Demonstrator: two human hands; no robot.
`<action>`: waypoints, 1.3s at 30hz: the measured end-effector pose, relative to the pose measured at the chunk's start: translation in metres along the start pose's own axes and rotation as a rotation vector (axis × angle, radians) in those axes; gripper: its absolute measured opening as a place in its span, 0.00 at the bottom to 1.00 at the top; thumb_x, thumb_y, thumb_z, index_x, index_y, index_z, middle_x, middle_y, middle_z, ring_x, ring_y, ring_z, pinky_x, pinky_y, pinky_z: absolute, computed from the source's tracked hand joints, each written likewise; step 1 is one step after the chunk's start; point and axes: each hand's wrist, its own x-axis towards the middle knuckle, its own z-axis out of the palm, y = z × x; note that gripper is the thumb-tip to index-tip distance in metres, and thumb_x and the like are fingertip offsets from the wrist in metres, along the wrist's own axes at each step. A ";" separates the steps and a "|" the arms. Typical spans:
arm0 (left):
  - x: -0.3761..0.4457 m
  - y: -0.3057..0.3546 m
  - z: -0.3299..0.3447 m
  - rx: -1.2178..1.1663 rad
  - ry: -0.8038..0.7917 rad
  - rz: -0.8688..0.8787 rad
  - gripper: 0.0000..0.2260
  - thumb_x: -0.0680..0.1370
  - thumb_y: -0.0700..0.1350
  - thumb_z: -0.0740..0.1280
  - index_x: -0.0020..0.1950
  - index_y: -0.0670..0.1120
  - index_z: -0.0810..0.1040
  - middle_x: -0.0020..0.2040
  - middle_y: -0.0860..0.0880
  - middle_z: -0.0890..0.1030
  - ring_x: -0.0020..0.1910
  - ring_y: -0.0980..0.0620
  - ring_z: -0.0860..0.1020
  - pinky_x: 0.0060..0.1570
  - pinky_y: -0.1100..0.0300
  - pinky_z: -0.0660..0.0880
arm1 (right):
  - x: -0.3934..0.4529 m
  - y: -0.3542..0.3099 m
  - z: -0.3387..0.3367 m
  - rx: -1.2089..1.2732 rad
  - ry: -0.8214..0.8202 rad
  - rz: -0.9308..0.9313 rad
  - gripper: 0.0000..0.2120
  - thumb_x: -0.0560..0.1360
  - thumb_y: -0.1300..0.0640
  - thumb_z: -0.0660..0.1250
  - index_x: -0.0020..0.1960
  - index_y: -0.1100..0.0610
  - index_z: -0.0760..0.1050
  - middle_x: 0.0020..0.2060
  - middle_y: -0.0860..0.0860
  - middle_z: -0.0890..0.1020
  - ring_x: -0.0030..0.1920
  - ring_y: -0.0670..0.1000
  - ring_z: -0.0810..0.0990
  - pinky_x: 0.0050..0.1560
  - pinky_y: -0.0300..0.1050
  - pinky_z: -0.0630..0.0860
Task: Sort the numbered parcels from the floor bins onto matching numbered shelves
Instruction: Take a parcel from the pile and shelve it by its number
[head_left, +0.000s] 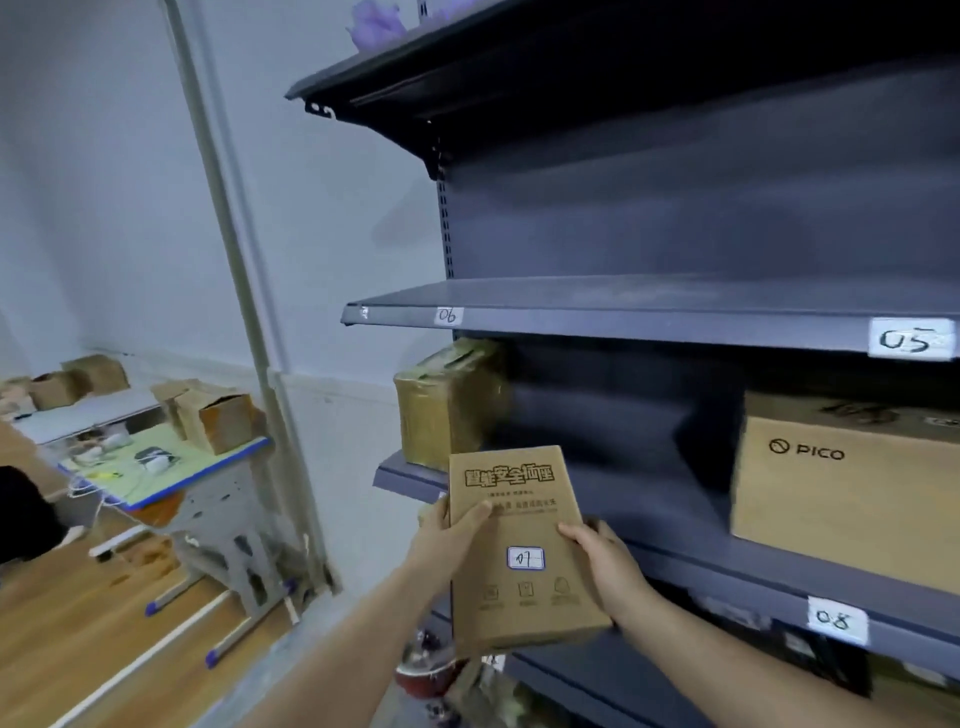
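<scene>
Dark shelves (649, 312) filled the wall. Both hands, left hand (447, 540) and right hand (605, 556), gripped a flat cardboard parcel (519, 545) by its side edges, fingers curled round it.

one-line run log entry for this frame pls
phase: carrying | left hand + right hand: grip parcel 07 | at shelf front, labels 06, 05, 08 visible

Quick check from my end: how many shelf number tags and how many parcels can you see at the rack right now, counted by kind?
Shelf number tags: 3, reading 06, 05 and 08
Parcels resting on the shelf: 2, the taped parcel and the PICO box
Parcels held in hands: 1, the flat box tagged 07
Total: 6
</scene>
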 end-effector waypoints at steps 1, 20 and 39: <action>0.017 0.000 -0.005 0.006 -0.024 -0.008 0.24 0.77 0.60 0.66 0.69 0.51 0.68 0.64 0.50 0.76 0.60 0.49 0.77 0.57 0.54 0.75 | 0.005 -0.003 0.008 0.018 0.039 -0.004 0.08 0.78 0.55 0.66 0.54 0.57 0.73 0.47 0.54 0.83 0.45 0.54 0.82 0.39 0.45 0.76; 0.209 0.010 0.010 0.109 -0.244 0.033 0.15 0.81 0.50 0.61 0.64 0.43 0.68 0.59 0.46 0.76 0.54 0.47 0.75 0.52 0.59 0.69 | 0.197 -0.048 0.054 -0.090 0.459 0.042 0.19 0.76 0.51 0.64 0.63 0.60 0.70 0.56 0.57 0.79 0.54 0.57 0.78 0.52 0.50 0.75; 0.281 0.025 0.044 0.423 -0.217 0.023 0.22 0.82 0.43 0.57 0.74 0.36 0.60 0.72 0.38 0.67 0.70 0.40 0.68 0.66 0.54 0.65 | 0.232 -0.047 0.070 -0.467 0.584 0.030 0.22 0.74 0.51 0.70 0.67 0.53 0.73 0.60 0.54 0.80 0.60 0.56 0.77 0.51 0.40 0.71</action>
